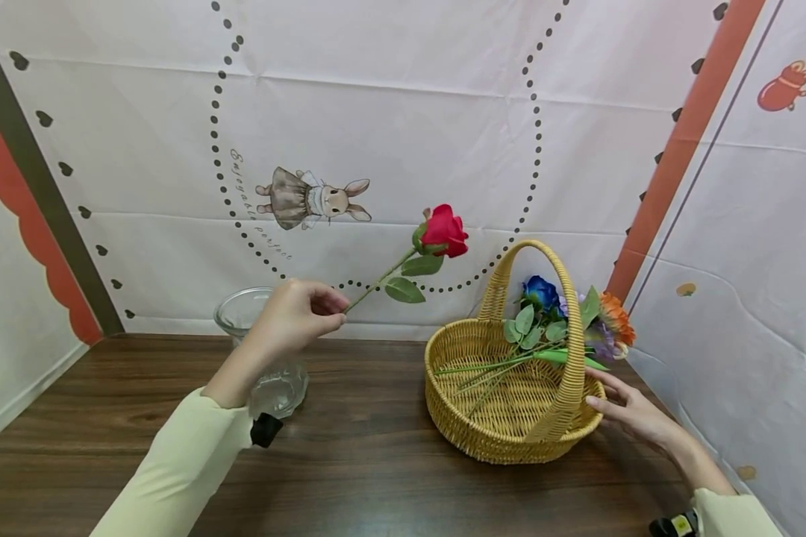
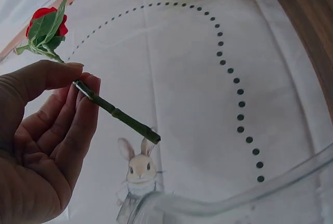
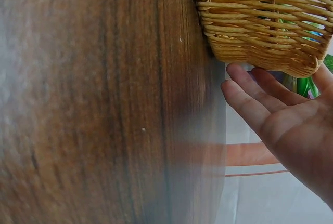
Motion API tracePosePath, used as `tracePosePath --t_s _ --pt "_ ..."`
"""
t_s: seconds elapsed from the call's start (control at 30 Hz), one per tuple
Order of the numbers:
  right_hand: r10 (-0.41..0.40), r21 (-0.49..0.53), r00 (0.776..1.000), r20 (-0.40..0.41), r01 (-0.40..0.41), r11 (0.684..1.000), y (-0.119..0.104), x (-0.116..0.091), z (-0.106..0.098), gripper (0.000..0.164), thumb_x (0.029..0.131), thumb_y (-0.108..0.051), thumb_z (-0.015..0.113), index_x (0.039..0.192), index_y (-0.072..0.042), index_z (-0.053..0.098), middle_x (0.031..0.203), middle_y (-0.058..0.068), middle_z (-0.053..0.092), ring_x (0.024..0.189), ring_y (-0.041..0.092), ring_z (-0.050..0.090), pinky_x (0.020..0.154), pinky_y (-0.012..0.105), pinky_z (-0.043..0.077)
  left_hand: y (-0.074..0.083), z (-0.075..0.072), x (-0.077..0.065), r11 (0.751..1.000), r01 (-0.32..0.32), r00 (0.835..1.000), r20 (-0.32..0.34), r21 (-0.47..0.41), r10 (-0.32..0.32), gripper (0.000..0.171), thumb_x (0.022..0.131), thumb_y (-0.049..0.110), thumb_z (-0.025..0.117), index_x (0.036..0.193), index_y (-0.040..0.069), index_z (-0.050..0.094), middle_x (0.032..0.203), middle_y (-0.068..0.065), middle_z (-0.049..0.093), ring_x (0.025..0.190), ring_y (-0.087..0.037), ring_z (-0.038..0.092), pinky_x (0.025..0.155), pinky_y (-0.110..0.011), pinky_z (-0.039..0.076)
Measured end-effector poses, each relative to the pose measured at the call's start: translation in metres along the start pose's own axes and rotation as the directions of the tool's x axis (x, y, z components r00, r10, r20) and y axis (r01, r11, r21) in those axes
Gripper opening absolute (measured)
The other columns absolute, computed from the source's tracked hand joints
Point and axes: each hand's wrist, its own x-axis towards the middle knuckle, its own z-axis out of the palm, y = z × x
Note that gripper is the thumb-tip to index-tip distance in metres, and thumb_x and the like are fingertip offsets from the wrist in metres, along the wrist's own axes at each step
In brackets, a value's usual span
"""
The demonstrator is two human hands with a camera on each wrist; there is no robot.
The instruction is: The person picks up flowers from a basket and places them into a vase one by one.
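Head view: I've got the red rose (image 1: 446,231) in the air above the table (image 1: 369,425), between glass vase (image 1: 278,388) and wicker basket (image 1: 453,421), bloom tipped right. Left hand (image 1: 295,313) pinches it partway down the stem (image 2: 122,115); stem end pokes free in left wrist view, probably held there to spare petals and leaves. Right hand (image 1: 634,418): fingers loose, nearly straight, touching the basket's right side, likely steadying it. Blue rose (image 1: 540,292) and orange flower (image 1: 616,319) lean at the rear-right rim. Room: bare table between vase and basket; tall handle (image 1: 573,350) and vase rim are edges I'd watch; backdrop (image 1: 403,149) close behind.
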Motion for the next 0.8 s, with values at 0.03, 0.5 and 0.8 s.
tracePosePath --t_s 0.03,0.5,0.8 --pt "0.002 0.008 1.0 0.003 -0.002 1.0 0.0 0.0 0.0 0.056 0.096 -0.016 0.045 0.145 -0.016 0.019 0.136 0.044 0.013 0.1 -0.007 0.05 0.08 0.032 0.05 0.0 -0.003 0.0 1.0 0.009 1.0 -0.005 0.003 -0.009 0.012 0.077 0.004 0.067 0.088 0.004 0.069 0.078 -0.004 0.067 0.071 -0.014 0.061 0.063 -0.026 0.05" --pt "-0.002 0.028 1.0 0.009 0.002 1.0 0.001 0.0 0.0 0.052 0.096 -0.015 0.044 0.143 -0.025 0.024 0.135 0.044 0.014 0.102 -0.001 0.052 0.08 0.032 0.05 0.0 -0.044 -0.006 0.998 0.048 0.981 -0.189 0.03 -0.042 0.017 0.08 0.012 0.068 0.093 0.003 0.068 0.085 -0.011 0.068 0.069 -0.009 0.061 0.061 -0.018 0.049" --pt "-0.029 0.056 0.999 0.029 0.028 0.998 0.004 0.001 0.0 0.049 0.097 -0.014 0.044 0.139 -0.034 0.028 0.133 0.046 0.012 0.102 -0.002 0.052 0.08 0.032 0.05 -0.014 -0.06 -0.007 0.996 0.085 0.946 -0.312 -0.041 -0.093 0.027 0.08 0.025 0.071 0.096 0.003 0.067 0.081 0.004 0.068 0.068 0.003 0.059 0.06 -0.015 0.045"
